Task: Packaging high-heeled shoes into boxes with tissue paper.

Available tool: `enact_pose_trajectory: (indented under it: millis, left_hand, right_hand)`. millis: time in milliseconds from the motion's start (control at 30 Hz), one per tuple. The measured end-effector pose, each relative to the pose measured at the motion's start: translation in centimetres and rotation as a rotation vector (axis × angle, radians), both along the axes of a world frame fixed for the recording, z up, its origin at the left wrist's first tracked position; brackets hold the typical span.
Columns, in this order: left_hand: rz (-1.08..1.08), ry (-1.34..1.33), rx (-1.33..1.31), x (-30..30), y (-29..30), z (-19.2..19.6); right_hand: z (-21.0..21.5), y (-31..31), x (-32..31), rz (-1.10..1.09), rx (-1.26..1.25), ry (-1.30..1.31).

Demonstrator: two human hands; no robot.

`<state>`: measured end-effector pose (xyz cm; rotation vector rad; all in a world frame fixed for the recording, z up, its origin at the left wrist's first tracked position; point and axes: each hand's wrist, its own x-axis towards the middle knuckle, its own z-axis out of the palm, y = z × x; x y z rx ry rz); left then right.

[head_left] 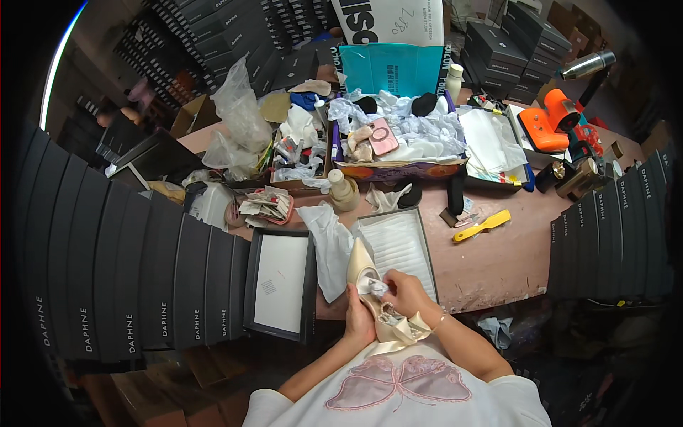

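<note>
A cream pointed-toe shoe with a beaded strap and a satin bow is held in front of my chest, its toe pointing away from me. My left hand wraps round its side from the left. At the shoe's opening, my right hand pinches a wad of white tissue paper, partly inside the shoe. Just beyond lies an open shoe box lined with white padding. To its left are a crumpled white sheet and a dark box lid with a white inside.
Stacks of dark shoe boxes wall in the left, with more boxes at right. On the pink table lie a yellow-handled brush, a cream bottle, a carton of crumpled paper and an orange device.
</note>
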<state>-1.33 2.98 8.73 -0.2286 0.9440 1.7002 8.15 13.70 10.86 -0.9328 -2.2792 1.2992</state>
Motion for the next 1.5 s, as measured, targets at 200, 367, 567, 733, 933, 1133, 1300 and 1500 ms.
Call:
enact_pose_trajectory:
  millis: [200,367,567,733,933,1133,1300,1500]
  left_hand:
    - [-0.205,-0.065,-0.097,-1.3,0.1,0.6]
    - [-0.156,-0.021,-0.105,-1.4,0.0,1.1]
    - [-0.172,-0.096,-0.078,0.5,1.3,2.8]
    - [-0.203,-0.167,-0.078,-2.7,-0.3,-0.3]
    - [-0.126,-0.014,-0.066,-0.2,0.8,1.3]
    - [-0.059,-0.016,-0.076,0.3,0.4,1.7]
    - [-0.115,-0.072,-0.075,-2.3,-1.2,-2.5]
    - [-0.102,-0.06,-0.08,-0.9,0.3,0.8]
  right_hand:
    - [-7.9,8.5,2.4,-0.099,0.585,-0.284]
    - [-1.5,5.6,-1.0,-0.004,0.683,-0.113]
    - [-1.5,3.0,-2.4,0.392,0.79,-0.042]
    - [0.8,4.7,0.4,0.097,0.683,0.049]
    - [-0.5,1.6,-1.5,0.528,0.698,-0.169]
    - [-1.6,1.1,-1.3,0.47,0.652,-0.144]
    - [0.7,4.2,2.3,0.07,0.671,-0.063]
    - [2.2,0.4,-0.9,0.3,-0.116,0.141]
